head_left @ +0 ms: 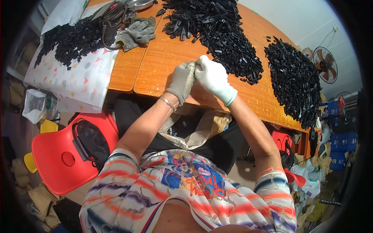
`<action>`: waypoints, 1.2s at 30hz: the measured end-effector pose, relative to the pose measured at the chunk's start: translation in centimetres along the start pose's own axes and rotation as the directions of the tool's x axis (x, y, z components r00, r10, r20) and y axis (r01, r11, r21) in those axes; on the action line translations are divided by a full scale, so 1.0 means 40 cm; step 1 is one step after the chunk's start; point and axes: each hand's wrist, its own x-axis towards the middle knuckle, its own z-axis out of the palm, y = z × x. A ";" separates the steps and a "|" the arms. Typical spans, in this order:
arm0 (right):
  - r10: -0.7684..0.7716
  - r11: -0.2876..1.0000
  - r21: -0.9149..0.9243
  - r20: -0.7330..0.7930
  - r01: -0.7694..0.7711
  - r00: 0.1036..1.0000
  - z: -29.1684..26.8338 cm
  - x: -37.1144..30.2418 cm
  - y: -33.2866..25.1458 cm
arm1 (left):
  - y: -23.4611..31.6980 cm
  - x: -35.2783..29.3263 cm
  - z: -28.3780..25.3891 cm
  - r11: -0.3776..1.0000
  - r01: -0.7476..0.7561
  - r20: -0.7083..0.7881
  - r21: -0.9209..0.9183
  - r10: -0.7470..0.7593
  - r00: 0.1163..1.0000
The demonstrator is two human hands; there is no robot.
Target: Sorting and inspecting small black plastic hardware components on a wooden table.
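Note:
My left hand (182, 83), in a grey glove with a metal bracelet at the wrist, and my right hand (213, 77), in a white glove, meet above the front part of the wooden table (149, 72). Both hands are closed, fingertips pinched close together. Whatever is between them is too small or hidden to make out. Just beyond my right hand spreads a large pile of small black plastic pieces (229, 42). Below the table edge, between my legs, an open pale sack (200, 136) has a few small pieces inside.
Another black pile (292, 77) lies at the right, near a fan (325, 65). On the left, a patterned sheet (83, 73) bears more black pieces (75, 44), beside spare grey gloves (136, 34) and a dark strapped bag (112, 19). A red chair (52, 155) stands at my left.

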 end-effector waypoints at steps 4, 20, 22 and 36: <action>0.059 0.998 -0.012 0.166 -0.058 0.984 -0.033 0.034 0.028 | -0.001 0.026 -0.037 0.993 0.079 0.284 -0.085 -0.052 0.957; -0.098 0.917 0.369 -0.157 0.151 0.983 -0.035 -0.064 0.024 | -0.015 0.017 -0.060 0.866 0.274 0.367 -0.419 -0.115 0.923; 0.300 0.520 0.825 0.067 -0.222 0.952 -0.070 -0.046 0.018 | -0.018 0.022 -0.063 0.838 0.278 0.402 -0.469 -0.077 0.912; 0.181 0.588 0.684 0.410 -0.433 0.894 -0.032 -0.101 0.001 | -0.031 -0.142 -0.087 0.981 0.109 0.396 -0.160 -0.038 0.918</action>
